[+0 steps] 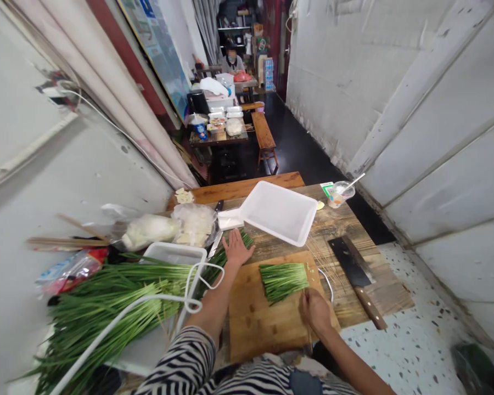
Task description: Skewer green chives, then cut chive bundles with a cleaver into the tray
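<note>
My left hand is stretched out, fingers spread, over the far left edge of the cutting board, touching or just above dark green garlic chives. A neat row of cut garlic chives lies on the wooden cutting board, pale ends to the right. Beside those ends my right hand is closed, apparently round a thin stick mostly hidden by the fingers. A large heap of long garlic chives fills the left side, partly over a white tray.
A white tray stands behind the board. A cleaver lies at right, near thin skewers and a plastic cup. A white cable crosses the left foreground. Bagged food sits back left. A person sits far back.
</note>
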### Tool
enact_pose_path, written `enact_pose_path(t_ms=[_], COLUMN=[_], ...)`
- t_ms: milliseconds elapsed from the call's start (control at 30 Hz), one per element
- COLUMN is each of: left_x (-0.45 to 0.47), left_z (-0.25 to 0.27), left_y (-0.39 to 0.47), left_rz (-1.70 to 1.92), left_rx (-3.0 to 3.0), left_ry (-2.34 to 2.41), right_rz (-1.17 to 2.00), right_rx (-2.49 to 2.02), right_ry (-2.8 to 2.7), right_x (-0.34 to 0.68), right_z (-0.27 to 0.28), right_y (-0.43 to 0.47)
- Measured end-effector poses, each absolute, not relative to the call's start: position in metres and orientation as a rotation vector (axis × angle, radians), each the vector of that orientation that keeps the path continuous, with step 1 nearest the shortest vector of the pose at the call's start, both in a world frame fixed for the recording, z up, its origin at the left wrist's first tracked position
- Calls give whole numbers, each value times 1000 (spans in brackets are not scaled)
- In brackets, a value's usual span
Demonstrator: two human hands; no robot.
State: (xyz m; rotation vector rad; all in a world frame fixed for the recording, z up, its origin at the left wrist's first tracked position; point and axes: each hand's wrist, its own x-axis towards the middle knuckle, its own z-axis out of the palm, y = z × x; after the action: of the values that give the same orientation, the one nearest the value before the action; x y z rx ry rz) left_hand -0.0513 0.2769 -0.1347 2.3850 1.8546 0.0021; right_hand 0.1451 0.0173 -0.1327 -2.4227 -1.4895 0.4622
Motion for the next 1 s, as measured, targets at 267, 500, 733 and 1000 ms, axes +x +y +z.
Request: enact_pose_path(t_ms=[267, 500, 733, 1000], left_x=[-86, -142, -195, -239], left_z=[-117, -123, -109, -117], left_y=[198, 104, 50, 38], left_rz=[417, 623, 692, 632], left_rx=[2672, 2761, 2643, 2663], left_ry=[1546, 1308, 1376, 1461], right_rz=[272, 85, 105, 450], right_rx=[-2158, -1881, -1891, -1890], right_ry=[-1575, -1605, -1276, -968], right_x=[161, 189, 189, 146], right_z=[-93, -8, 11, -41], right_y=[1, 61, 204, 303])
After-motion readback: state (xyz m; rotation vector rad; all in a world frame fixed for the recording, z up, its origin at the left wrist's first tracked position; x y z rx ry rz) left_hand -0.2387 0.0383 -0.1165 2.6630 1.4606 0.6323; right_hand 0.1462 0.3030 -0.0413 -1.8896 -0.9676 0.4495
